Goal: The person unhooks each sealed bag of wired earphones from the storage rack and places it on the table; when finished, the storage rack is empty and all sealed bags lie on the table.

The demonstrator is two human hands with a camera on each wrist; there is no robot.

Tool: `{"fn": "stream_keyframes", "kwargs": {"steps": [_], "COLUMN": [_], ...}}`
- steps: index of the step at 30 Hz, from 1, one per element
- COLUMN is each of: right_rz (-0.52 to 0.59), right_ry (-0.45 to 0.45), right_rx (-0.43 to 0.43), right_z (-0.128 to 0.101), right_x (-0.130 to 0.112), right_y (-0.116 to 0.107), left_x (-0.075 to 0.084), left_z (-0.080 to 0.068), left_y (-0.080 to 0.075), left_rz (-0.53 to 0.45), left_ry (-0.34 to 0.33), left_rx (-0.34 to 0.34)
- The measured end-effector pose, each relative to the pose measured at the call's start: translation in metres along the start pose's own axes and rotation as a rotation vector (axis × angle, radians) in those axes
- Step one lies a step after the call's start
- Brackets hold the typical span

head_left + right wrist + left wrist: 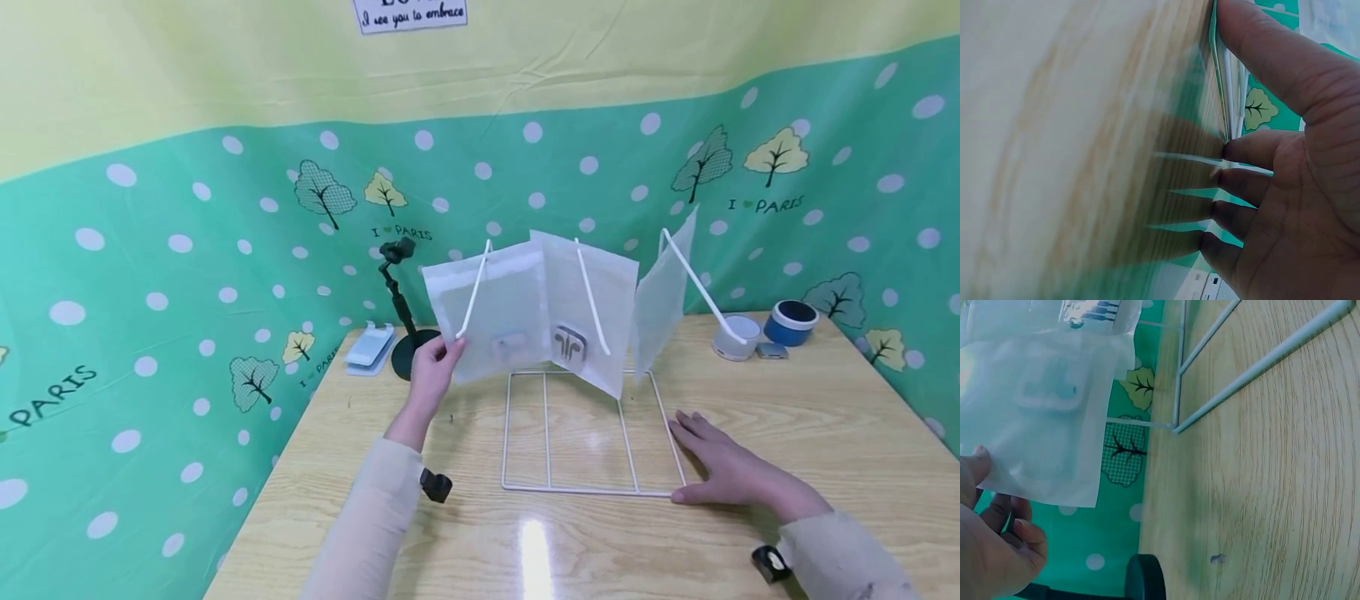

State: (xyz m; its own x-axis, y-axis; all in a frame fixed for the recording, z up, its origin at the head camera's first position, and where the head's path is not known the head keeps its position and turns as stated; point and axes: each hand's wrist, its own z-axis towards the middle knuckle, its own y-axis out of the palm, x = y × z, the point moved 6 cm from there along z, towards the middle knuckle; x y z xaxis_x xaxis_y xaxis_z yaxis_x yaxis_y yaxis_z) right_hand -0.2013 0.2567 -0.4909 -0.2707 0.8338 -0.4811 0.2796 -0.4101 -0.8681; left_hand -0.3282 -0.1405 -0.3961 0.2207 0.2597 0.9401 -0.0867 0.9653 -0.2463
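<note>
Pinching the bag with my left hand, right hand flat on the rack; next, slide it off gently.

I sit at a pale wooden tabletop with a glossy grain; a bright streak of overhead light shines off its near middle. Behind it and along both sides hangs a wrinkled cloth backdrop, green below with white polka dots, small cartoon trees and the words "I PARIS", and plain pale yellow above. At the top of the far wall a white sign with black handwriting is cut off by the edge of my view. On the far left of the tabletop stands a black gimbal stand with a round base, just beside a light-blue flat case. At the far right sit a white round speaker and a blue-and-white round tin.
</note>
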Motion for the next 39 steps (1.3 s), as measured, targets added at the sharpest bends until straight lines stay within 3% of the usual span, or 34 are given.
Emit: {"fn": "stream_keyframes", "kwargs": {"steps": [2, 5, 12, 17, 31, 39], "right_rz": [0.004, 0.004, 0.005, 0.012, 0.014, 0.009], "right_ry": [-0.002, -0.002, -0.008, -0.002, -0.001, 0.020], "right_rx": [0.003, 0.006, 0.011, 0.007, 0.010, -0.006], "right_z": [-0.0003, -0.0004, -0.0008, -0.0015, -0.0003, 0.0012], "right_x": [0.0000, 0.0013, 0.0036, 0.0048, 0.0034, 0.0059], "right_y": [0.0003, 0.0010, 0.0017, 0.0024, 0.0032, 0.0034], "left_x": [-0.0075, -0.0058, -0.0034, -0.0023, -0.0063, -0.0090], "left_z": [0.0029, 0.0014, 0.0001, 0.0031, 0.0066, -0.0009], "left_y": [-0.0015, -0.0034, -0.0062, -0.0070, -0.0079, -0.0083], "left_rz": [0.020, 0.051, 0.141, 0.134, -0.027, -0.043], "left_ry": [0.018, 0.032, 0.013, -0.005, -0.011, 0.013], "left_rx": [0.012, 0.037, 0.154, 0.193, 0.064, 0.021]}}
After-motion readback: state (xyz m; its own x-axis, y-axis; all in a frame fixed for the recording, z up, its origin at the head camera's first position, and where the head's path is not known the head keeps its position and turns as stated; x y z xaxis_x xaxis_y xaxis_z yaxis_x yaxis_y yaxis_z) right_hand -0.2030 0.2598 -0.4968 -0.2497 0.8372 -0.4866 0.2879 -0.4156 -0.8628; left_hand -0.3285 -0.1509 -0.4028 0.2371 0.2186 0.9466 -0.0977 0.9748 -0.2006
